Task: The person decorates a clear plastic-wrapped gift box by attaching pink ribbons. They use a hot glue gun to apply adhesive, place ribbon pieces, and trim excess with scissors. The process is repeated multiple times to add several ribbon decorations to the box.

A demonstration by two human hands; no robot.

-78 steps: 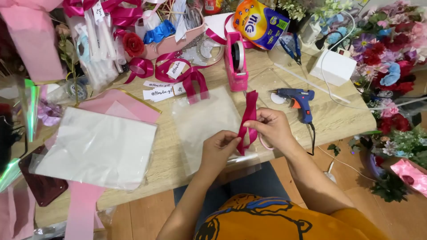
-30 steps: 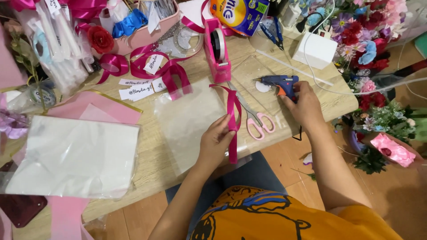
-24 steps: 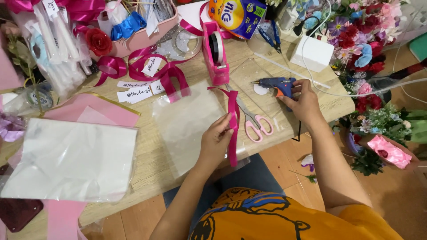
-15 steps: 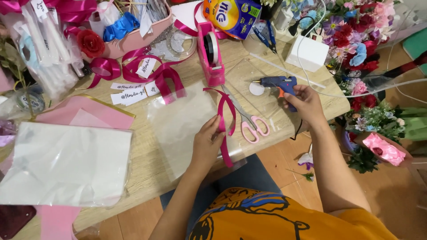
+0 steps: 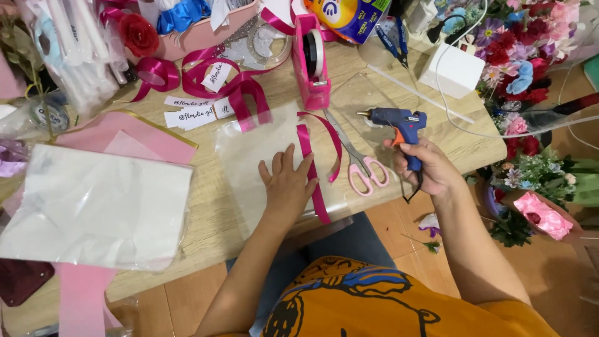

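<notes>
While the table [image 5: 206, 212] fills the middle of the frame, a clear sheet [image 5: 256, 156] lies at its centre; on it, the left hand [image 5: 288, 182] presses flat, fingers spread and gripping nothing, pinning a magenta ribbon [image 5: 310, 163]; right of centre the right hand [image 5: 426, 167] is curled around a blue glue gun [image 5: 399, 122], nozzle pointing left; judging by this, steady pinning and a small dab suit best; pink scissors [image 5: 362, 170] lie between.

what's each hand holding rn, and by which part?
Right hand: blue glue gun, gripped by its handle. Left hand: grips nothing, lies flat pressing the magenta ribbon onto the clear sheet.
</notes>
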